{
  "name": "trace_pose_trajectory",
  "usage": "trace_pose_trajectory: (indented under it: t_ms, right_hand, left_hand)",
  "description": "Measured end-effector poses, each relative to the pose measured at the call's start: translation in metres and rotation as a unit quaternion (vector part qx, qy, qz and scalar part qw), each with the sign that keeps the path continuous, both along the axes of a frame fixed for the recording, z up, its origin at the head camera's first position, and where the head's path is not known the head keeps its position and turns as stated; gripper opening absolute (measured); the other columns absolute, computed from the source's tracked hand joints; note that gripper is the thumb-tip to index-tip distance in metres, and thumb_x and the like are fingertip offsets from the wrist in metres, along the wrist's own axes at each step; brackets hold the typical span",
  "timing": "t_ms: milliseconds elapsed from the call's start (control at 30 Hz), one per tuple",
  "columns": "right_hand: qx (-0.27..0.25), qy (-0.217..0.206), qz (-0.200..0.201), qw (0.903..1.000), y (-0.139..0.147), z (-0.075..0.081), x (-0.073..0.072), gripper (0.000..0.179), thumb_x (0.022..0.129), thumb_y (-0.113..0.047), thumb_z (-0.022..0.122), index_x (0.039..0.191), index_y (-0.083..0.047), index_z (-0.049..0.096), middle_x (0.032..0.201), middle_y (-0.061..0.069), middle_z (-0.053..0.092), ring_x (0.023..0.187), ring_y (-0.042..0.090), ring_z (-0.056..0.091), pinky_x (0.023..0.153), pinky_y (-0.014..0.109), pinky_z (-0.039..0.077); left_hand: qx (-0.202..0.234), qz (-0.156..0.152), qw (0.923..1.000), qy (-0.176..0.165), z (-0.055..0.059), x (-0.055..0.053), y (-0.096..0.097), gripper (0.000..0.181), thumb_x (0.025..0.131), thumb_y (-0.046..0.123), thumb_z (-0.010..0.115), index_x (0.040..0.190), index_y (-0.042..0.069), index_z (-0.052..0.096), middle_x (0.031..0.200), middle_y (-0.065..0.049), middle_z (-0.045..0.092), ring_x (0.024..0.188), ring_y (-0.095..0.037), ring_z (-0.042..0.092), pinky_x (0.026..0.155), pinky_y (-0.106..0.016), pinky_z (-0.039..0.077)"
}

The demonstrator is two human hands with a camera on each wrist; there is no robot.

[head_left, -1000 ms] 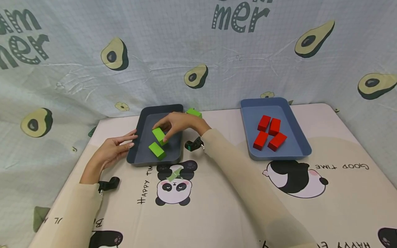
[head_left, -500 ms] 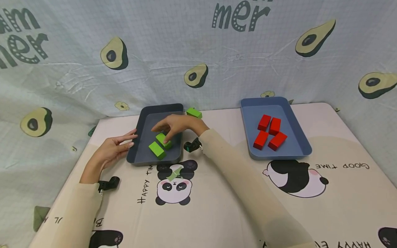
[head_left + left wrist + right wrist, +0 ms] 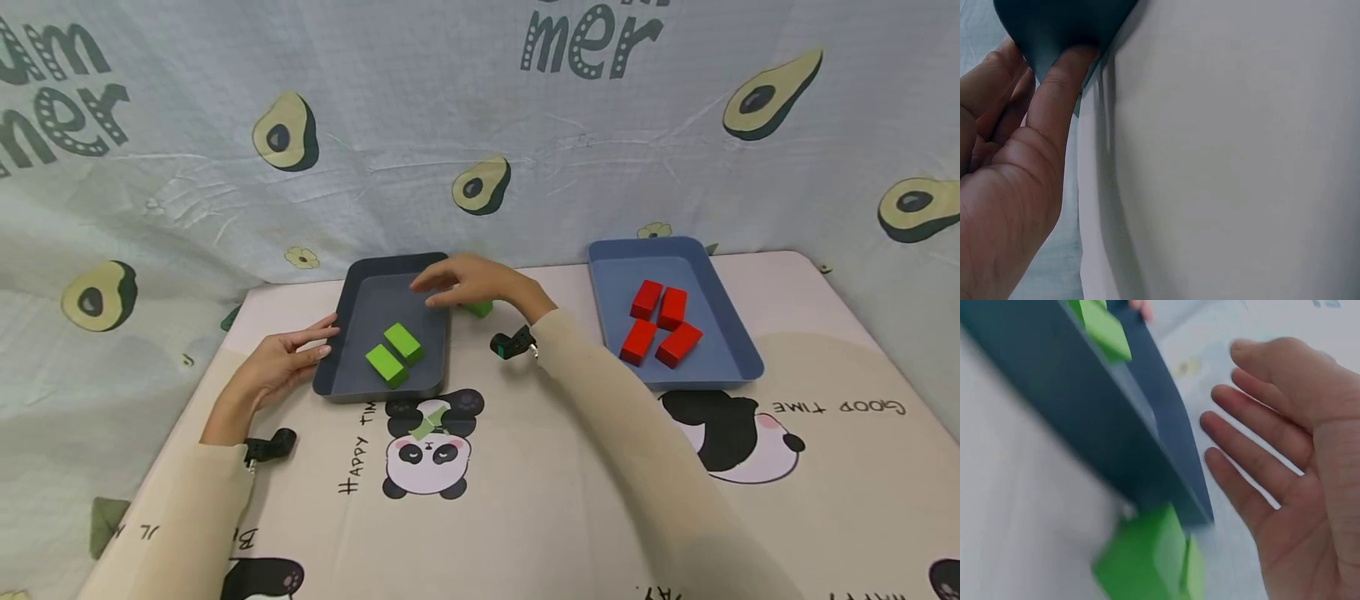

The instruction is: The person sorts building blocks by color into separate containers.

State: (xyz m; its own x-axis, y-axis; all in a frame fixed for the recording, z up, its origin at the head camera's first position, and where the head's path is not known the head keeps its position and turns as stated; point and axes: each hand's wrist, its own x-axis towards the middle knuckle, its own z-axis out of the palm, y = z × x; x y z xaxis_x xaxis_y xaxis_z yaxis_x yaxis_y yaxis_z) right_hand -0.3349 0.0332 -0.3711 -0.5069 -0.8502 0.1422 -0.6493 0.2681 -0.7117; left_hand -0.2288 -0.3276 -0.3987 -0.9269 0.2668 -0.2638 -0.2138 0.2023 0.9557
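Note:
My left hand (image 3: 273,367) rests with outstretched fingertips on the left edge of a dark grey tray (image 3: 378,296); in the left wrist view its thumb (image 3: 1054,100) lies against the tray's wall. Inside that tray, two green blocks, one nearer the front (image 3: 386,365) and one beside it (image 3: 405,342), lie side by side. Above the tray's back right rim hovers my right hand (image 3: 480,279), fingers loosely extended and holding nothing. Just outside that rim a green block (image 3: 478,309) is partly hidden below it. The right wrist view shows this green block (image 3: 1144,556) with another green piece (image 3: 1193,565) close behind.
A blue tray (image 3: 686,265) with several red blocks (image 3: 637,342) stands at the right of the table. The table cover (image 3: 525,492) has panda prints. A curtain with avocado prints (image 3: 405,125) hangs right behind the trays.
My right hand has let go of a green block, which now lies in the dark tray. It has then moved right, over the rim. My left hand stays at the tray's edge.

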Motion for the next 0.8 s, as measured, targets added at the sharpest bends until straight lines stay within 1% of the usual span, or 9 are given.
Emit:
trace_pose_trajectory:
  t_ms: [100,200,267,367,433,533,600,733,800]
  right_hand:
    - [-0.005,0.011,-0.04,0.9991,0.023,-0.004,-0.007,0.043,0.102,-0.02,0.064,0.142,-0.004,0.059,0.143,0.01,0.06,0.131,0.026,0.057,0.109,0.031,0.047]
    - [-0.007,0.002,-0.07,0.9975,0.044,-0.012,-0.016,0.048,0.102,-0.016,0.062,0.146,-0.002,0.053,0.148,0.015,0.055,0.135,0.029,0.053,0.112,0.038,0.045]
    - [0.0,-0.004,-0.084,0.9965,0.054,-0.017,-0.022,0.05,0.101,-0.013,0.063,0.148,-0.001,0.051,0.149,0.017,0.053,0.138,0.031,0.05,0.113,0.041,0.043]
    - [0.02,-0.003,-0.092,0.9955,0.063,-0.025,-0.03,0.052,0.098,-0.011,0.065,0.148,-0.002,0.05,0.15,0.017,0.052,0.139,0.033,0.048,0.114,0.043,0.042]
    - [0.033,-0.001,-0.09,0.9954,0.066,-0.027,-0.035,0.054,0.096,-0.01,0.067,0.148,-0.002,0.051,0.15,0.016,0.052,0.14,0.034,0.047,0.113,0.043,0.044]
    - [0.045,-0.007,-0.075,0.9962,0.067,-0.03,-0.041,0.058,0.094,-0.008,0.069,0.149,-0.002,0.05,0.152,0.017,0.049,0.141,0.036,0.045,0.111,0.041,0.046]
    - [0.046,-0.014,-0.061,0.997,0.066,-0.03,-0.044,0.06,0.093,-0.007,0.07,0.149,-0.002,0.049,0.157,0.016,0.044,0.143,0.036,0.043,0.109,0.04,0.048]
    - [0.057,-0.014,-0.042,0.9974,0.065,-0.031,-0.05,0.059,0.092,-0.006,0.07,0.148,-0.005,0.051,0.166,0.01,0.03,0.147,0.03,0.037,0.107,0.038,0.049]
    - [0.06,-0.015,-0.035,0.9975,0.065,-0.032,-0.052,0.057,0.092,-0.005,0.07,0.147,-0.006,0.053,0.167,0.008,0.025,0.149,0.028,0.034,0.108,0.038,0.049]
  left_hand:
    - [-0.01,0.001,0.9999,-0.001,0.0,0.0,0.0,0.061,0.1,0.011,0.065,0.154,-0.001,0.038,0.169,0.003,0.019,0.119,0.007,0.057,0.086,-0.017,0.056]
    - [-0.012,0.002,0.9999,-0.001,0.0,0.0,0.0,0.059,0.101,0.009,0.063,0.154,-0.001,0.039,0.169,0.003,0.019,0.12,0.008,0.056,0.088,-0.018,0.055]
    - [-0.011,0.003,0.9999,0.001,0.0,0.0,0.0,0.058,0.102,0.008,0.062,0.154,-0.001,0.039,0.169,0.003,0.019,0.12,0.008,0.056,0.089,-0.018,0.055]
    - [-0.013,0.004,0.9999,0.004,0.0,0.001,0.0,0.058,0.102,0.008,0.062,0.154,-0.001,0.038,0.169,0.002,0.018,0.12,0.009,0.056,0.089,-0.018,0.055]
    - [-0.014,0.004,0.9999,0.003,0.001,0.002,-0.001,0.059,0.101,0.009,0.063,0.154,-0.001,0.039,0.169,0.002,0.019,0.12,0.008,0.056,0.089,-0.018,0.055]
    - [-0.019,0.002,0.9998,0.001,0.002,0.003,-0.001,0.059,0.101,0.01,0.063,0.154,0.0,0.039,0.169,0.002,0.019,0.121,0.006,0.056,0.087,-0.018,0.056]
    - [-0.025,0.002,0.9997,0.0,0.002,0.003,-0.001,0.058,0.101,0.01,0.063,0.154,0.0,0.04,0.169,0.003,0.019,0.122,0.006,0.055,0.087,-0.018,0.056]
    - [-0.043,-0.001,0.9991,0.006,0.003,0.002,0.0,0.055,0.102,0.01,0.062,0.153,0.002,0.042,0.169,0.004,0.02,0.122,0.007,0.054,0.086,-0.017,0.055]
    - [-0.052,-0.001,0.9986,0.008,0.003,0.002,0.0,0.054,0.103,0.011,0.062,0.153,0.003,0.043,0.168,0.005,0.021,0.119,0.008,0.054,0.083,-0.016,0.054]
